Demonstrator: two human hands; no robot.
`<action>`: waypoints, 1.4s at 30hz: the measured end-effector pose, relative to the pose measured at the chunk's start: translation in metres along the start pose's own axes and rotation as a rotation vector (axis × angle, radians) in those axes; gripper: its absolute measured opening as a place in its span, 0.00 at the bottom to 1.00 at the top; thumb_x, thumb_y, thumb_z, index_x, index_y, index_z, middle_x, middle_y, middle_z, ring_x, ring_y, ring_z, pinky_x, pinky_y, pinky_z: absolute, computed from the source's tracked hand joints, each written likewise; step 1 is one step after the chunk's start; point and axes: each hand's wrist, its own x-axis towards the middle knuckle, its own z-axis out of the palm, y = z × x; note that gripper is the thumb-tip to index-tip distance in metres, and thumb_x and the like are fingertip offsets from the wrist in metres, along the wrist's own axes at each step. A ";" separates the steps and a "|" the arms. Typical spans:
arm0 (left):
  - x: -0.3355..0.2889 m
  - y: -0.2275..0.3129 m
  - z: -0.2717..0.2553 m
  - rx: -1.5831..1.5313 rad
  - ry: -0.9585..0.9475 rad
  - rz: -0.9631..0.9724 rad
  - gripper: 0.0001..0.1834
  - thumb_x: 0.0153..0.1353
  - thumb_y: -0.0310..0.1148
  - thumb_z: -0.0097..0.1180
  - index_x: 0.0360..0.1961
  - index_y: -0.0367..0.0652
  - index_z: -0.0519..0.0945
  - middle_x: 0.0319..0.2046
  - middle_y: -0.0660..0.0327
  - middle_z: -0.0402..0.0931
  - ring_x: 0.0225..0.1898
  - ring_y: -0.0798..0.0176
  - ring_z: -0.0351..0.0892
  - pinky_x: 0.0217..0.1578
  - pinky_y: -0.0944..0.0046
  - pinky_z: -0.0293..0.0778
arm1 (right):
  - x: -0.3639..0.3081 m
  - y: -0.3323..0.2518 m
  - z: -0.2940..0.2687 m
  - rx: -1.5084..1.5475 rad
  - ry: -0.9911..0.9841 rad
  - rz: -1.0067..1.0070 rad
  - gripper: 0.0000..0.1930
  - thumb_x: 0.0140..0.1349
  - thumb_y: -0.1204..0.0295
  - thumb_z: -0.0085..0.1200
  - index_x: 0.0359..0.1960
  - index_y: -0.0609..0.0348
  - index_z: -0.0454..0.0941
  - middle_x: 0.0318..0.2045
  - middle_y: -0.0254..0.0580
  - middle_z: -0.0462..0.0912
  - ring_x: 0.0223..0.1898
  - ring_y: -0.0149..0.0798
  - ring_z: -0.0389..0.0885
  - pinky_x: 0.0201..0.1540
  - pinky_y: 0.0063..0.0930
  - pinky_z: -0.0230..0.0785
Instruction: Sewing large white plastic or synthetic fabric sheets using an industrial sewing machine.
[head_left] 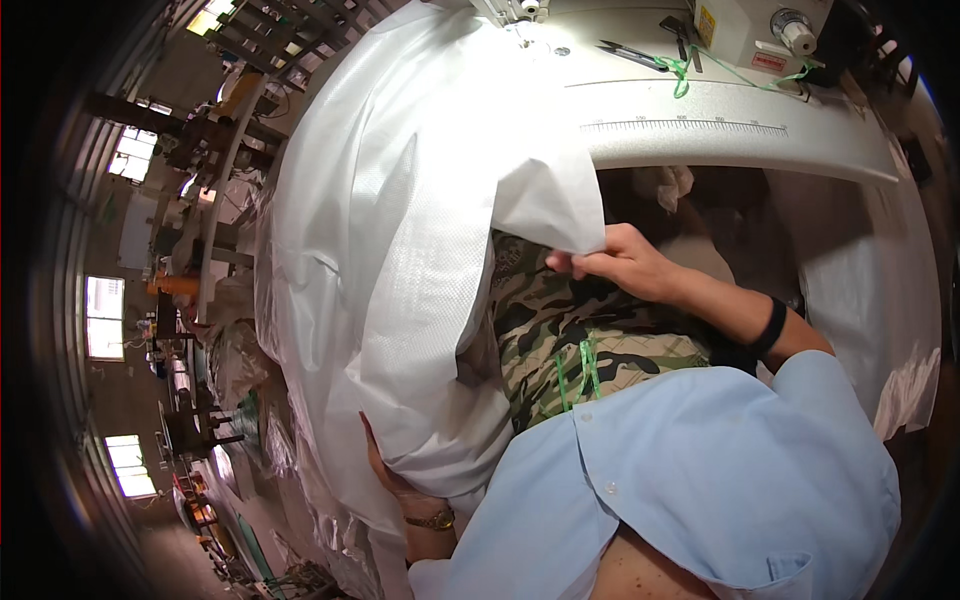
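Note:
A large white woven plastic sheet (420, 290) hangs in folds from the sewing machine bed down over my left side. My right hand (635, 262) pinches the sheet's lower right corner between thumb and fingers, above my lap. Lower down, my left hand (388, 478) rests against the folds, a finger stretched straight along them. The sheet covers the rest of that hand. Under a bright light at the top, the sewing machine head (520, 10) stands just above the sheet's far end.
Black-handled tweezers or snips (632, 55) and a green ribbon (680, 78) lie on the machine bed. A printed ruler scale (690, 126) runs along the bed's front edge. More white sheeting (870, 280) hangs at the right. Machines and clear plastic wrap (235, 365) stand at the left.

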 end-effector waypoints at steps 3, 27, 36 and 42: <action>-0.001 -0.004 0.004 -0.033 0.099 -0.079 0.28 0.75 0.48 0.37 0.68 0.41 0.65 0.66 0.50 0.66 0.64 0.46 0.69 0.66 0.46 0.65 | -0.033 -0.038 -0.011 -0.214 -0.157 -0.061 0.12 0.69 0.70 0.50 0.41 0.67 0.82 0.37 0.38 0.83 0.39 0.27 0.79 0.44 0.24 0.73; -0.004 -0.002 0.014 -0.126 -0.072 -0.141 0.27 0.75 0.46 0.38 0.68 0.42 0.66 0.65 0.52 0.69 0.63 0.46 0.71 0.65 0.45 0.67 | -0.036 -0.013 -0.064 -0.287 0.250 0.271 0.14 0.66 0.64 0.55 0.28 0.64 0.78 0.20 0.36 0.78 0.23 0.27 0.77 0.30 0.24 0.71; -0.004 -0.003 0.016 -0.125 -0.028 -0.229 0.28 0.75 0.48 0.38 0.69 0.41 0.65 0.66 0.50 0.68 0.64 0.45 0.69 0.66 0.44 0.65 | -0.044 -0.074 0.020 -0.276 -0.156 0.142 0.17 0.68 0.66 0.57 0.23 0.65 0.79 0.18 0.35 0.80 0.21 0.24 0.73 0.25 0.23 0.66; -0.008 -0.003 0.017 -0.099 -0.045 -0.183 0.28 0.76 0.48 0.38 0.68 0.41 0.66 0.65 0.50 0.68 0.64 0.44 0.69 0.65 0.43 0.65 | 0.016 -0.055 0.060 0.214 -0.119 0.235 0.17 0.73 0.59 0.50 0.42 0.63 0.78 0.38 0.39 0.86 0.36 0.26 0.82 0.38 0.18 0.73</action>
